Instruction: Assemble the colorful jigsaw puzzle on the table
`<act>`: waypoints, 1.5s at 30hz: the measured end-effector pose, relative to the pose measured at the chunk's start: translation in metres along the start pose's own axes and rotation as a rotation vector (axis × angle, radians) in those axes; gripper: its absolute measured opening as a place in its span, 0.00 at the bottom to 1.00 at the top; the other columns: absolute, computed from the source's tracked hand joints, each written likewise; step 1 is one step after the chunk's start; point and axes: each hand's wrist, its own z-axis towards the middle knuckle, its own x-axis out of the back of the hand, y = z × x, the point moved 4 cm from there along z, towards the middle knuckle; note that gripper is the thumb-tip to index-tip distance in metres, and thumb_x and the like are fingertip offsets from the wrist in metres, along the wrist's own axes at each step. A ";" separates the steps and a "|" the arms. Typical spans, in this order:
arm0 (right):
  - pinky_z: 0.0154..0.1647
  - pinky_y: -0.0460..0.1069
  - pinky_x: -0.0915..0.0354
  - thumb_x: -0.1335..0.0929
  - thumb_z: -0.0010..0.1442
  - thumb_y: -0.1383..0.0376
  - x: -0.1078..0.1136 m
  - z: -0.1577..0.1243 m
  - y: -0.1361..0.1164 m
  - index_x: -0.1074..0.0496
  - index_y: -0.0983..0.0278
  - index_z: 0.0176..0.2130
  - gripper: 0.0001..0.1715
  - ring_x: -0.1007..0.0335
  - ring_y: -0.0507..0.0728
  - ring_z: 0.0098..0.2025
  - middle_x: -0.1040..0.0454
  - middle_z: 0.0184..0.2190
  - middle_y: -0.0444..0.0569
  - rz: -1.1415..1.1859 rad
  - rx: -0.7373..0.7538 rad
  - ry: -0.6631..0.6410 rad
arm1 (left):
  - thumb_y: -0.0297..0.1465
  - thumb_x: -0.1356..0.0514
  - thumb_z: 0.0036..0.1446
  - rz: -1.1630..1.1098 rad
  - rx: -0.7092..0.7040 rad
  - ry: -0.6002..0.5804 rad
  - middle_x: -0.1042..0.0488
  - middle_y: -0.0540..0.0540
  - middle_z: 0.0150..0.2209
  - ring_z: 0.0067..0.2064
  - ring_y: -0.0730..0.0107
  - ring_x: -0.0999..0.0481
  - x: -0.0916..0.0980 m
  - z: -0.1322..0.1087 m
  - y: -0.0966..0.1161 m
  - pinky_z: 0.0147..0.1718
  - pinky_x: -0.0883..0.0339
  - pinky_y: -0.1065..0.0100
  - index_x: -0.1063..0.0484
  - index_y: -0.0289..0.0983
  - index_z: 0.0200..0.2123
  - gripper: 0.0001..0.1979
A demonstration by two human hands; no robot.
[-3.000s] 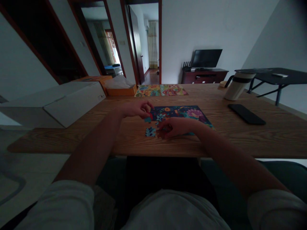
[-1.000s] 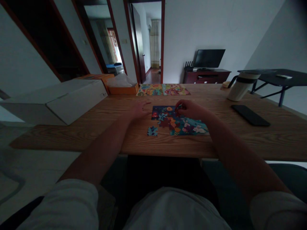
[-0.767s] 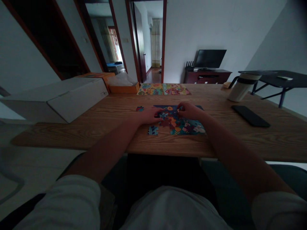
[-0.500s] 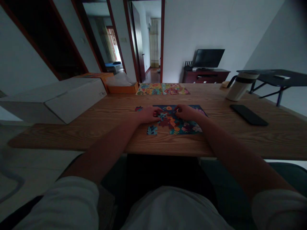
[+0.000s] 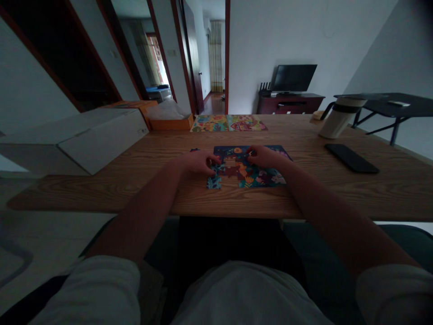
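Jigsaw (image 5: 264, 177) flat on wooden table (image 5: 118, 192), in front of the person, partly assembled: dark blue along far edge, teal with yellow plant shape along near edge. Bare wood shows through a gap in its left part. Left hand (image 5: 199, 161) at left side of jigsaw, thumb and fingers curled with space between them; blue patterned piece (image 5: 219, 169) right by the thumb tip, can't tell if pinched or only touched. Right hand (image 5: 265, 155) over far middle part of jigsaw, fingertips bunched close together at the surface, can't tell if they grip anything. Loose blue-and-white piece (image 5: 214, 182) lies just nearer the person than left hand; contact with patterned piece unclear. Dark piece (image 5: 195, 149) pokes out behind left hand, mostly hidden. Far side of table: colourful sheets (image 5: 211, 123) side by side. Left: long white box (image 5: 77, 140), orange tray (image 5: 172, 124) with crumpled plastic bag (image 5: 171, 109) in it. Right: black slab (image 5: 352, 158) lying flat, pale mug (image 5: 338, 123) with dark band farther back. Beyond table: TV (image 5: 294, 77) on dark red cabinet (image 5: 291, 103), black table (image 5: 406, 104) at right.
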 end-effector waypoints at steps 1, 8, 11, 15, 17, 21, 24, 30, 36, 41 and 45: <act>0.46 0.51 0.31 0.32 0.64 0.65 0.000 -0.001 -0.001 0.24 0.64 0.51 0.16 0.22 0.62 0.47 0.19 0.49 0.58 0.001 0.001 -0.005 | 0.37 0.31 0.49 0.014 0.002 -0.003 0.21 0.44 0.48 0.43 0.64 0.22 0.001 -0.001 0.001 0.41 0.32 0.69 0.22 0.40 0.57 0.29; 0.39 0.49 0.32 0.32 0.64 0.63 0.002 -0.005 -0.005 0.25 0.65 0.51 0.16 0.22 0.60 0.41 0.18 0.45 0.56 -0.023 -0.050 -0.009 | 0.39 0.32 0.50 0.017 0.031 -0.068 0.20 0.44 0.45 0.43 0.64 0.22 0.005 -0.008 0.006 0.41 0.33 0.70 0.23 0.40 0.57 0.30; 0.39 0.49 0.32 0.32 0.64 0.64 0.002 -0.005 -0.005 0.25 0.65 0.50 0.15 0.22 0.60 0.43 0.18 0.45 0.56 -0.018 -0.044 -0.012 | 0.39 0.33 0.50 0.005 0.032 -0.089 0.20 0.44 0.45 0.43 0.63 0.22 0.005 -0.008 0.008 0.42 0.33 0.69 0.23 0.39 0.58 0.30; 0.41 0.49 0.32 0.31 0.64 0.64 0.002 -0.005 -0.006 0.24 0.64 0.49 0.15 0.22 0.61 0.44 0.19 0.46 0.55 -0.011 -0.031 -0.019 | 0.39 0.34 0.51 0.054 0.031 -0.076 0.20 0.44 0.46 0.43 0.63 0.23 0.004 -0.008 0.011 0.42 0.34 0.69 0.24 0.40 0.59 0.30; 0.41 0.50 0.31 0.31 0.64 0.63 0.002 -0.005 -0.005 0.24 0.63 0.50 0.15 0.22 0.61 0.43 0.19 0.46 0.56 -0.014 -0.037 -0.012 | 0.38 0.34 0.52 0.075 0.022 -0.062 0.21 0.44 0.47 0.43 0.64 0.23 0.004 -0.008 0.013 0.42 0.34 0.69 0.24 0.41 0.59 0.30; 0.43 0.50 0.31 0.31 0.64 0.62 0.001 -0.004 -0.003 0.25 0.63 0.51 0.16 0.22 0.61 0.44 0.19 0.47 0.56 -0.022 -0.044 -0.008 | 0.43 0.35 0.55 0.068 -0.020 -0.027 0.22 0.43 0.50 0.44 0.63 0.23 0.003 -0.007 0.018 0.43 0.34 0.69 0.22 0.40 0.56 0.26; 0.44 0.50 0.31 0.31 0.65 0.62 0.000 -0.003 -0.003 0.25 0.63 0.52 0.17 0.22 0.61 0.45 0.19 0.48 0.56 -0.025 -0.044 -0.013 | 0.49 0.34 0.55 0.061 -0.026 -0.011 0.22 0.43 0.48 0.43 0.63 0.23 0.003 -0.006 0.021 0.42 0.34 0.68 0.21 0.39 0.54 0.28; 0.46 0.52 0.31 0.32 0.65 0.62 0.001 -0.005 -0.004 0.25 0.62 0.51 0.16 0.23 0.62 0.46 0.19 0.48 0.56 -0.029 -0.027 0.008 | 0.49 0.33 0.54 0.079 -0.013 0.002 0.22 0.44 0.47 0.44 0.63 0.23 0.002 -0.007 0.022 0.43 0.35 0.69 0.22 0.41 0.53 0.27; 0.47 0.52 0.33 0.31 0.64 0.61 0.012 -0.019 -0.024 0.25 0.64 0.54 0.19 0.24 0.64 0.47 0.21 0.50 0.59 -0.121 -0.004 0.109 | 0.50 0.34 0.55 0.072 -0.025 -0.007 0.22 0.44 0.47 0.43 0.64 0.23 0.003 -0.009 0.021 0.42 0.35 0.69 0.21 0.42 0.54 0.28; 0.42 0.50 0.36 0.34 0.67 0.57 0.002 -0.048 -0.088 0.20 0.62 0.43 0.16 0.24 0.60 0.42 0.20 0.42 0.54 -0.168 0.344 0.063 | 0.45 0.32 0.53 0.045 -0.045 -0.068 0.22 0.45 0.51 0.45 0.65 0.23 0.003 -0.011 0.014 0.43 0.34 0.71 0.22 0.43 0.56 0.28; 0.35 0.50 0.39 0.34 0.66 0.52 -0.018 -0.067 -0.119 0.20 0.61 0.40 0.19 0.25 0.59 0.36 0.20 0.38 0.53 -0.247 0.453 -0.094 | 0.40 0.33 0.52 0.039 -0.073 -0.090 0.22 0.44 0.53 0.45 0.64 0.23 0.004 -0.012 0.012 0.43 0.33 0.70 0.21 0.41 0.56 0.27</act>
